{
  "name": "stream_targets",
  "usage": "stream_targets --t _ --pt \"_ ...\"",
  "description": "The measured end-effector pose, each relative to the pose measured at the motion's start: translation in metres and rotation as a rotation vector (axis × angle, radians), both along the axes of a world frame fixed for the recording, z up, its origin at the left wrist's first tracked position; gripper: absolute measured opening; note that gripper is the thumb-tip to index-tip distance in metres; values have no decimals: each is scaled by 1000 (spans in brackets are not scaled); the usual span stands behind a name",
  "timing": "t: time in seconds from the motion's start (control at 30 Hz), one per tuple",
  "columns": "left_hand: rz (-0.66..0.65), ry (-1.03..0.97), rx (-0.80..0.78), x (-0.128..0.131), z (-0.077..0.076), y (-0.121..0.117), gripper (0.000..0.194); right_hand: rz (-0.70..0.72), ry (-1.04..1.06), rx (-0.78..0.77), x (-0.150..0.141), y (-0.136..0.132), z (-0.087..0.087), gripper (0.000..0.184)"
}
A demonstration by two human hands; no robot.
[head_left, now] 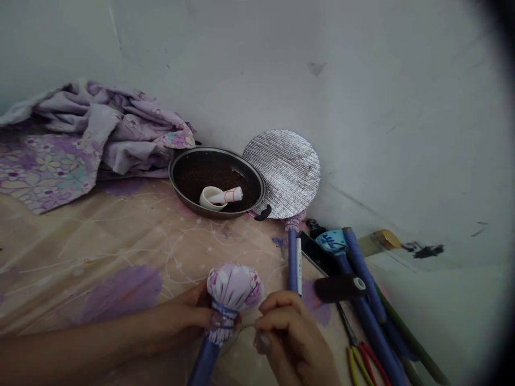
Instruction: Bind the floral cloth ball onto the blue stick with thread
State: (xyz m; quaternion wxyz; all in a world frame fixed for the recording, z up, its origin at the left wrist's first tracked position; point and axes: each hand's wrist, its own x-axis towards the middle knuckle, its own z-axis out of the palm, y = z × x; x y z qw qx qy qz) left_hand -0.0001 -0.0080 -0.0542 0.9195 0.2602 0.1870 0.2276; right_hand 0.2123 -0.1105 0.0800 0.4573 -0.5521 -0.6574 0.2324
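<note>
My left hand (189, 311) is closed around the neck of a cloth-headed stick (233, 289). Its rounded head is wrapped in lilac floral fabric, gathered and bound with blue bands above a blue-wrapped handle (203, 364). The stick is tilted, with its head pointing up and away from me. Just right of the head, my right hand (293, 338) has thumb and fingers pinched together. A faint thin thread (245, 326) seems to run from the bound neck to that pinch. Farther right lies a dark brown spool of thread (338, 288).
Behind stands a dark pan (181, 199) holding a small white cup (206, 199) and a white roll. A silver foil disc (289, 171) leans on the wall. Floral cloth (132, 128) is heaped left. Blue-wrapped sticks (374, 332) and red-and-yellow-handled scissors or pliers (362, 359) lie right.
</note>
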Motion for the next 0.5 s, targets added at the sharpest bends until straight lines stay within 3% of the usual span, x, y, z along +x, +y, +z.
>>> stream_targets --t 0.23,0.5 --pt "14 17 33 -4 9 0 78 65 -303 -54 -7 -3 -27 39" --pt "-2 -29 34 -2 11 1 67 106 -431 -71 -3 -2 -31 42"
